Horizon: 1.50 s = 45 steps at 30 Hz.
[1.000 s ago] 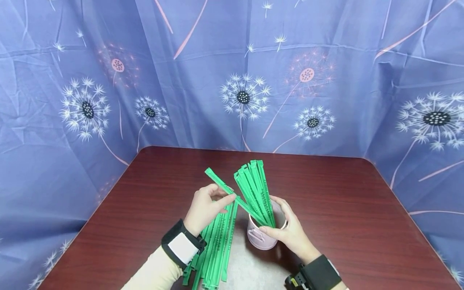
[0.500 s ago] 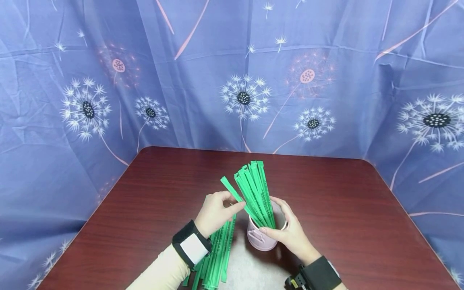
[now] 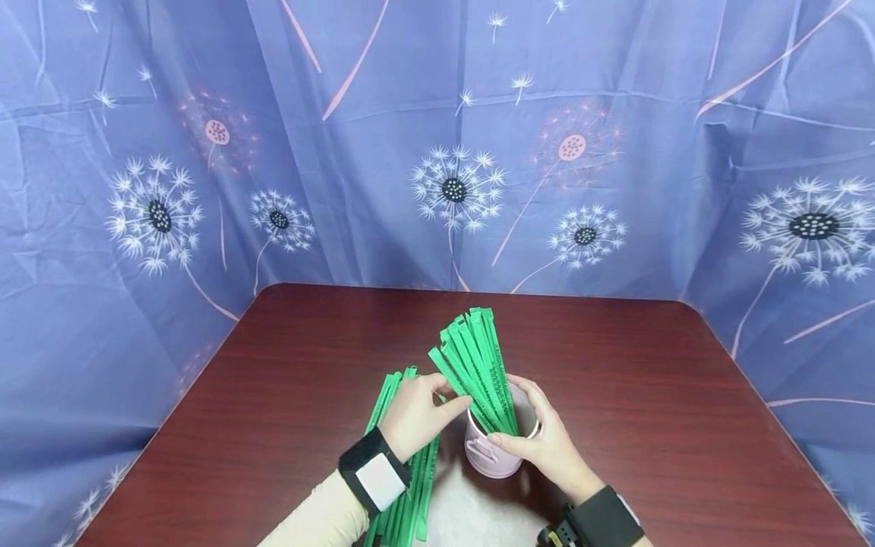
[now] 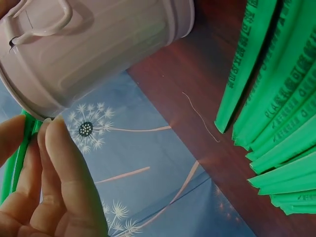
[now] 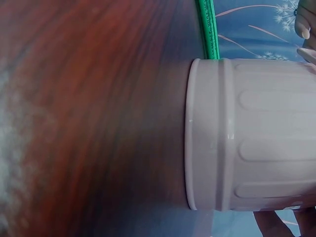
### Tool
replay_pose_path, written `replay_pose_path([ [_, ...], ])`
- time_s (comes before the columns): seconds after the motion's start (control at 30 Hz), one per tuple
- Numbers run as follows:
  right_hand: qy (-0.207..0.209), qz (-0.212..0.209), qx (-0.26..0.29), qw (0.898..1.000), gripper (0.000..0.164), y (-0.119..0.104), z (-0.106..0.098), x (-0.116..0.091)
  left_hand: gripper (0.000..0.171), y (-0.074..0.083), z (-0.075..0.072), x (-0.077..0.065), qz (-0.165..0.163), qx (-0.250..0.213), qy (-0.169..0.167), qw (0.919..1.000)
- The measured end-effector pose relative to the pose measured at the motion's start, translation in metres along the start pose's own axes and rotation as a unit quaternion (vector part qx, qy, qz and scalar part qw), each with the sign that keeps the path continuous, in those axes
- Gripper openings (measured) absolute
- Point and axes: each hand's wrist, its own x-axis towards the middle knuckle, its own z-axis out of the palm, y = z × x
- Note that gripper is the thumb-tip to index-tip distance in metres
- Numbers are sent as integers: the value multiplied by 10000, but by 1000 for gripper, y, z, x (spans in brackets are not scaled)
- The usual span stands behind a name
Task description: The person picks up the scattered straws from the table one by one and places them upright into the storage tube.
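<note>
Green packets (image 3: 481, 368) lean in the pail (image 3: 504, 462), one seemingly pinched.

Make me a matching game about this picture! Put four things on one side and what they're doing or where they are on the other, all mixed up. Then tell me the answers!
Things:
1. Left hand
2. Dandelion-print cloth
3. Right hand
4. Loose green wrapped straws

Places and doings:
A. Lying on the table
B. Curled round the pale pink bucket
C. Pinching one wrapped straw close to the bucket's rim
D. Hanging behind the table

Right pairs: 1-C, 2-D, 3-B, 4-A
</note>
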Motion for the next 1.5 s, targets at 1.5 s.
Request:
replay_pose_path([
  [1.5,-16,180,-98,9998,81,-1,-1,0,14,-95,-36,-21,-2048,615,-246,9766],
])
